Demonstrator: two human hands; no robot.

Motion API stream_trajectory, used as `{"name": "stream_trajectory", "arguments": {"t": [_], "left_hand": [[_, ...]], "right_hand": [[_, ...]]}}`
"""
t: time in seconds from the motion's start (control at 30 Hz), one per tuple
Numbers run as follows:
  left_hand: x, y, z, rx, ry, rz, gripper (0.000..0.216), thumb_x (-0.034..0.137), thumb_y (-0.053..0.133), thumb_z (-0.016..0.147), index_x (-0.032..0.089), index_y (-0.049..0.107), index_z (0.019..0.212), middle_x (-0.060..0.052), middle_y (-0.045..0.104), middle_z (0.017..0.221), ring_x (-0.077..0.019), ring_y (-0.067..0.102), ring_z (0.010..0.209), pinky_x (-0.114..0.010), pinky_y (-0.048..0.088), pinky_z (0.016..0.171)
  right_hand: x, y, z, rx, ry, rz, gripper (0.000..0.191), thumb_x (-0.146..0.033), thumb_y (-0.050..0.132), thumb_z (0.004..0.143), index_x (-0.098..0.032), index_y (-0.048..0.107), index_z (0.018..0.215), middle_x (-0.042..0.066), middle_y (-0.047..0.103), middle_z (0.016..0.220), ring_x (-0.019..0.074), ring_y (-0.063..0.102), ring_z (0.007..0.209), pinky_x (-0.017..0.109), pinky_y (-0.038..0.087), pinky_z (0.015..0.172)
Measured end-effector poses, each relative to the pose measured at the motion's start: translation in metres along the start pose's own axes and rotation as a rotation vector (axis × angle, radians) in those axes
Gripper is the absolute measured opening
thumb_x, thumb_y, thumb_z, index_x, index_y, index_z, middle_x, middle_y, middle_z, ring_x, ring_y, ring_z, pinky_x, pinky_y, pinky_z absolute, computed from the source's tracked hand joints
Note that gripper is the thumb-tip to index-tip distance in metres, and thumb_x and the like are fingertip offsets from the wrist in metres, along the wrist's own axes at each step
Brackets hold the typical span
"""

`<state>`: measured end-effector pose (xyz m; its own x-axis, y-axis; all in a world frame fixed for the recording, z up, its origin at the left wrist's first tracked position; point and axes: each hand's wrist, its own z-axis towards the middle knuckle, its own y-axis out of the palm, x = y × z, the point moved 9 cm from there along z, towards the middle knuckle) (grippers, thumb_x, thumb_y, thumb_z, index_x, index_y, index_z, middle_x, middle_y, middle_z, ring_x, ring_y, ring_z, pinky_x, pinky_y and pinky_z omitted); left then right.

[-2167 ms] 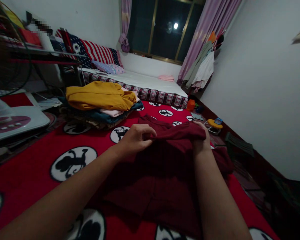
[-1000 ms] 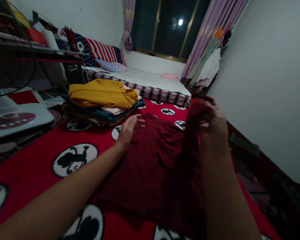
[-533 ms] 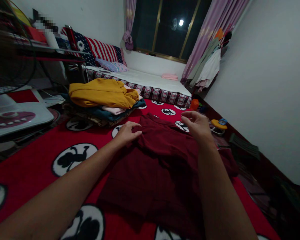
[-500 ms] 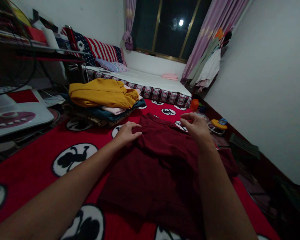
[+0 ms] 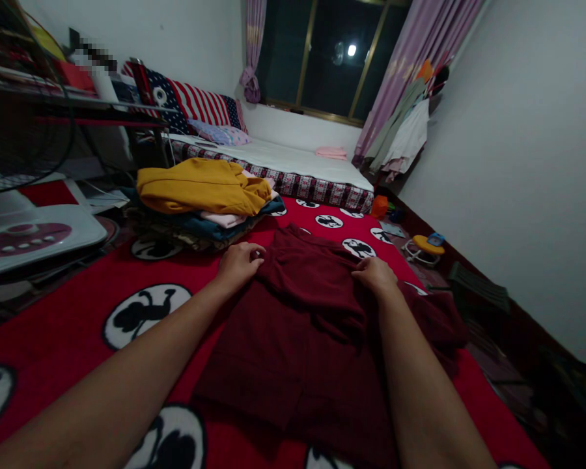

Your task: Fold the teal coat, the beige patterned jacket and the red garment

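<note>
A dark red long-sleeved top point(image 5: 293, 339) lies spread and wrinkled on a red blanket point(image 5: 78, 326) printed with black-and-white round figures. Its narrower end points away from me, and a sleeve-like part is bunched at the right. My left hand point(image 5: 239, 264) pinches the top's left edge, thumb and fingers nearly together. At the opposite edge, my right hand point(image 5: 376, 273) is closed on the cloth, with its fingertips turned down. My right forearm covers part of the top.
A pile of folded clothes with a mustard garment point(image 5: 200, 185) uppermost sits beyond my left hand. Behind is a low bed point(image 5: 283, 153). A white appliance point(image 5: 39, 238) and a cluttered desk stand left. Along the right are a yellow-topped stool point(image 5: 427, 245) and hanging clothes point(image 5: 405, 133).
My right hand has come down from above the top onto its right edge and closed. My left hand has drawn slightly left and nearer, its fingers now pinching the left edge.
</note>
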<state>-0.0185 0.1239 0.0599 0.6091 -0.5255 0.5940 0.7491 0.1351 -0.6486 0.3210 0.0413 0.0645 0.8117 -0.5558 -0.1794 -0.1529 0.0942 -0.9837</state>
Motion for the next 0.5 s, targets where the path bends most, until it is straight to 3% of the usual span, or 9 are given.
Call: {"name": "stream_trajectory", "arguments": {"t": [0.17,0.3,0.4,0.5], "left_hand": [[0.027,-0.014,-0.003,0.133,0.129,-0.165,0.012,0.024,0.061,0.076,0.021,0.072,0.076,-0.004,0.067,0.080,-0.0181,0.061,0.074,-0.028,0.046,0.073],[0.025,-0.007,-0.005,0.093,0.108,-0.173,0.011,0.024,0.061,0.076,0.021,0.072,0.076,-0.004,0.067,0.079,-0.0183,0.061,0.074,-0.029,0.046,0.075],[0.015,-0.001,-0.005,0.068,0.057,-0.066,0.016,0.027,0.061,0.078,0.022,0.072,0.088,-0.005,0.066,0.083,-0.0206,0.061,0.079,-0.031,0.046,0.078],[0.004,0.006,-0.006,0.035,-0.021,-0.009,0.035,0.038,0.069,0.075,0.022,0.069,0.106,-0.007,0.067,0.087,-0.0236,0.062,0.080,-0.032,0.046,0.077]], "right_hand": [[0.016,-0.018,0.000,0.142,0.104,0.083,0.027,-0.033,0.064,0.069,-0.023,0.074,0.091,0.013,0.071,0.101,0.0318,0.065,0.100,0.037,0.049,0.078],[0.019,-0.019,-0.002,0.185,0.109,0.105,0.027,-0.030,0.061,0.068,-0.023,0.073,0.092,0.014,0.070,0.103,0.0327,0.064,0.102,0.039,0.048,0.080],[0.017,-0.015,-0.002,0.181,0.096,0.103,0.030,-0.025,0.059,0.070,-0.024,0.071,0.097,0.012,0.069,0.109,0.0326,0.062,0.107,0.040,0.048,0.082],[0.016,-0.016,-0.003,0.203,0.087,0.103,0.034,-0.029,0.059,0.073,-0.024,0.069,0.105,0.012,0.068,0.114,0.0328,0.061,0.109,0.040,0.047,0.084]]}}
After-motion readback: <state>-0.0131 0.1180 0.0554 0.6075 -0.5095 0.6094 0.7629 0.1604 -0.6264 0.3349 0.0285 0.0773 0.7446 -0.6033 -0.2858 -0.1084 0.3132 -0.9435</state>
